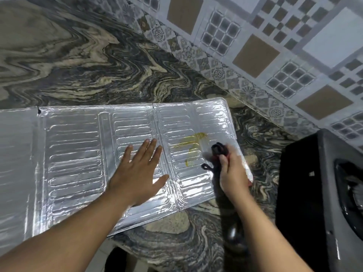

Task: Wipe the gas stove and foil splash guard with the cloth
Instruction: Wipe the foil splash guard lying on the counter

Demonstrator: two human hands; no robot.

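The foil splash guard (78, 154) lies flat and unfolded on the worktop (98, 65), its embossed panels stretching from the left edge of the view to right of the middle. On its rightmost panel there is a yellow smear (191, 143), with a smaller yellow spot nearer the person.

The right hand (232, 173) is over the right end of the guard, just right of the smear. Its fingers are curled round a dark object with red on it (218, 149), blurred; whether this is the cloth cannot be told. A dark loop hangs out beside the thumb. The forearm reaches in from the near right.

The left hand (139, 173) lies palm down on the middle panel of the guard, fingers straight and slightly spread, pointing far and right, thumb out to the right. It presses flat on the foil and holds nothing. Its forearm comes in from the near left corner.

The gas stove (324, 193), black with a grey rim, stands on the worktop at the right edge, just beside the guard's right end. A patterned tiled wall (275, 46) rises behind the worktop on the far right.
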